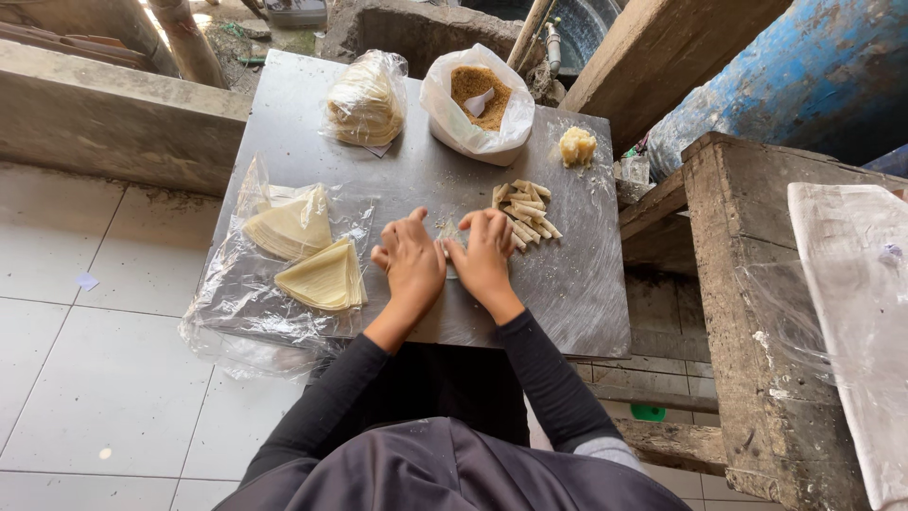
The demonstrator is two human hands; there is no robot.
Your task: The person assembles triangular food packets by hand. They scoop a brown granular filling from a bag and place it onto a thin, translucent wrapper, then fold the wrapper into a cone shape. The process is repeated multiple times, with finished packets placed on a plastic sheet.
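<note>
Both hands press side by side on the grey metal desk (pixel 586 303): the left hand (pixel 410 263) and right hand (pixel 484 254) lie palm-down, fingers curled over a small pale pastry wrapper (pixel 446 230) that they seem to be rolling; how firmly they grip it cannot be told. Just right of them lies a pile of thin rolled pastry sticks (pixel 526 213). Left, on clear plastic sheet (pixel 227 312), sit two stacks of triangular pale wrappers (pixel 307 251). Far off stands a white bag of brown crumb filling (pixel 478 99). Such a wrapper looks light, soft and tearable, best handled by its edges.
</note>
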